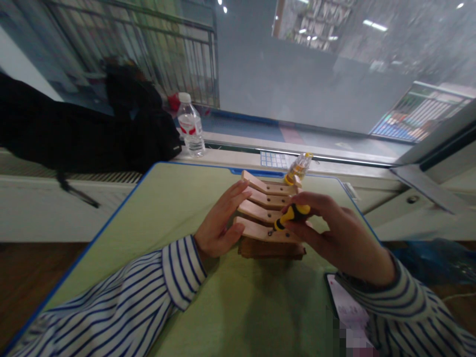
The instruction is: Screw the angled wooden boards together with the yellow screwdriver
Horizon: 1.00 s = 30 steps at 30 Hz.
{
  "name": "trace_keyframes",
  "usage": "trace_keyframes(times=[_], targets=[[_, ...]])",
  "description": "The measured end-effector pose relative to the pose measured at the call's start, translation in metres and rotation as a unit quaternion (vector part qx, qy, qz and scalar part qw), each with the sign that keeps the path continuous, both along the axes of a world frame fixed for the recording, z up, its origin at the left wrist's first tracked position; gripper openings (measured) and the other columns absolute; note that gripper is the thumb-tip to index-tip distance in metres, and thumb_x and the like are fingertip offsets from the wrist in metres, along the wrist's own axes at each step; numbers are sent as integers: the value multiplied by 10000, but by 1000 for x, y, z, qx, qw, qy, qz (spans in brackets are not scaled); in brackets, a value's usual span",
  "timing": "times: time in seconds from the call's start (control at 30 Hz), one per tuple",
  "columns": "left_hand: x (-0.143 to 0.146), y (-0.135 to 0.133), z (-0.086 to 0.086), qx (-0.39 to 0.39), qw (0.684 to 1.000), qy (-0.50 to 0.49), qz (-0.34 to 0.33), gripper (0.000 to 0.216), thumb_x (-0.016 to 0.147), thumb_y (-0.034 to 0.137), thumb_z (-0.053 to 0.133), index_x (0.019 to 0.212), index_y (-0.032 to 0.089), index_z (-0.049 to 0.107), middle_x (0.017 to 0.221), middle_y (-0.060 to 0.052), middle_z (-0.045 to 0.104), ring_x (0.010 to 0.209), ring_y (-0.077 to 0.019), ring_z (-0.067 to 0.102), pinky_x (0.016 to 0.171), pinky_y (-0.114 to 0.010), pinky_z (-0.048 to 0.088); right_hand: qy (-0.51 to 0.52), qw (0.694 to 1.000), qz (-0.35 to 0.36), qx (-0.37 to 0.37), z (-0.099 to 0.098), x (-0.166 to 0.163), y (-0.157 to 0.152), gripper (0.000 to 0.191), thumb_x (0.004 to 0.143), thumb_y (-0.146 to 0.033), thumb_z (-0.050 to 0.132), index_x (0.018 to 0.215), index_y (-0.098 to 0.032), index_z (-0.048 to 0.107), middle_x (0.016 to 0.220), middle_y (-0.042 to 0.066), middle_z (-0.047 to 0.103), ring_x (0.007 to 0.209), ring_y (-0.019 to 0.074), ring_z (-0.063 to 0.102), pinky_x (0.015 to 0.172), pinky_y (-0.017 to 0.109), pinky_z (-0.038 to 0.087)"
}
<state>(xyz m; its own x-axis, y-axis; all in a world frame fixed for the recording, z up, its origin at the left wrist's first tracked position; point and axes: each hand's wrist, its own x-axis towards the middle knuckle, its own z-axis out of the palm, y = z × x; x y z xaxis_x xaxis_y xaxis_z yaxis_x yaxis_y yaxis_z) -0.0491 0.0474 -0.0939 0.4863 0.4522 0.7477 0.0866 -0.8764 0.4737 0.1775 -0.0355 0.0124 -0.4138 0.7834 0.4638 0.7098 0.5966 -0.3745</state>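
A small wooden rack of several slanted slats (265, 214) stands on the green table (178, 233). My left hand (219, 223) lies against the slats' left ends with fingers stretched out, steadying them. My right hand (334, 235) is closed on a yellow and black screwdriver (292, 215), whose tip rests on the front slat near its right end. A small clear bottle with a yellow cap (298, 168) stands just behind the rack.
A water bottle (190, 126) and a black bag (122, 124) sit on the window ledge at the back left. A phone (347, 310) lies under my right forearm. The table's blue edge (111, 213) runs along the left.
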Motion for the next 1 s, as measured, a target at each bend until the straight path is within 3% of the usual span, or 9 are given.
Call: trace_keyframes(times=[0.27, 0.47, 0.63, 0.87, 1.0], targets=[[-1, 0, -1, -1, 1000, 7, 5, 535, 895, 371, 373, 1384, 156, 333, 1465, -141, 294, 1371, -301, 235, 1119, -542, 201, 15, 1000, 5, -7, 0, 0, 0, 342, 848, -246, 587, 1157, -204, 447, 957, 54, 667, 686, 101, 644, 550, 179, 504], [-1, 0, -1, -4, 1000, 4, 7, 532, 899, 374, 370, 1384, 159, 333, 1467, -134, 293, 1368, -291, 242, 1123, -525, 206, 33, 999, 22, -11, -4, -2, 2, 373, 852, -227, 580, 1189, -229, 421, 932, 30, 664, 679, 103, 627, 595, 213, 519], [-1, 0, 1, 0, 1000, -2, 8, 525, 902, 390, 379, 1378, 171, 340, 1460, -128, 306, 1359, -286, 267, 1126, -516, 210, 37, 999, 35, -8, -4, -3, 2, 353, 854, -195, 568, 1179, -245, 438, 937, 16, 652, 691, 93, 626, 530, 176, 491], [-2, -1, 1, -10, 1000, 1, 9, 522, 905, 387, 374, 1374, 161, 345, 1461, -132, 304, 1362, -288, 259, 1129, -517, 199, 29, 996, 77, -34, -1, -1, 2, 437, 821, -119, 573, 1215, -200, 402, 856, 7, 642, 707, 116, 631, 622, 239, 506], [-2, -1, 0, -12, 1000, -1, 8, 528, 906, 405, 369, 1375, 165, 341, 1465, -131, 297, 1361, -291, 259, 1126, -524, 199, 11, 997, 79, -13, -1, 0, 1, 409, 824, -90, 546, 1197, -204, 421, 870, 7, 630, 716, 110, 625, 642, 234, 500]])
